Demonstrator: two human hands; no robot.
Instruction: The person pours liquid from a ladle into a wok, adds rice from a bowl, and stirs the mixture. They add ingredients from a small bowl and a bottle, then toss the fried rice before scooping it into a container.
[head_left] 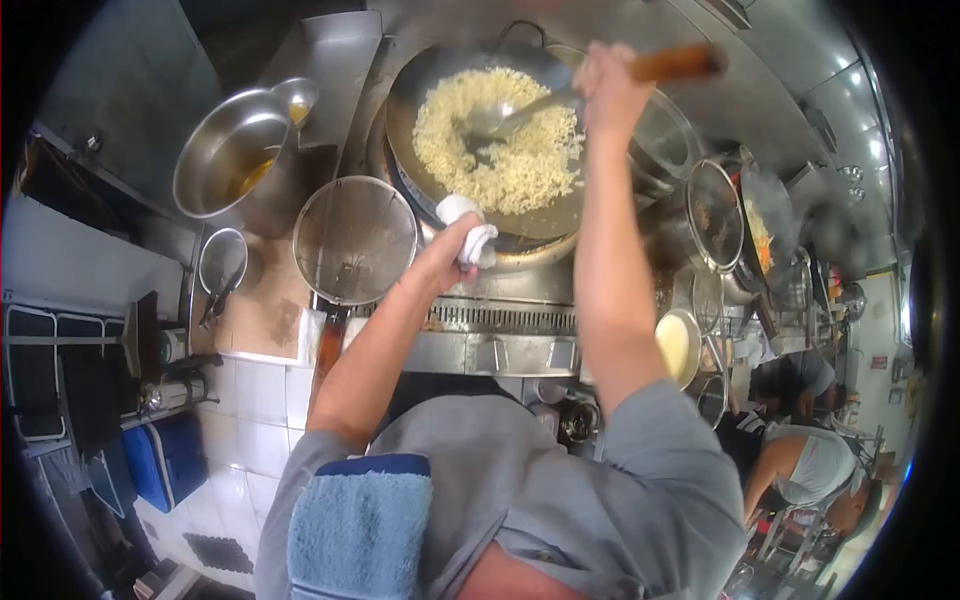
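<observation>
A large dark wok [405,140] sits on the stove, tilted a little toward me. Pale yellow fried rice [510,175] fills its middle, with a bare patch near the centre. My left hand [458,245] is closed round a folded white cloth [478,243] at the wok's near rim; the cloth hides what part of the wok lies inside it. My right hand [612,90] grips a long-handled ladle [545,105] by its shaft, below the brown wooden end [680,65]. The ladle's bowl rests in the rice.
Left of the wok stand a round mesh strainer [355,240], a big steel pot [215,165] with yellow liquid and a small pot [222,262]. On the right are another strainer [715,215], a bowl of pale yellow liquid [678,348] and a second wok [765,215] with food. A co-worker [810,465] is at lower right.
</observation>
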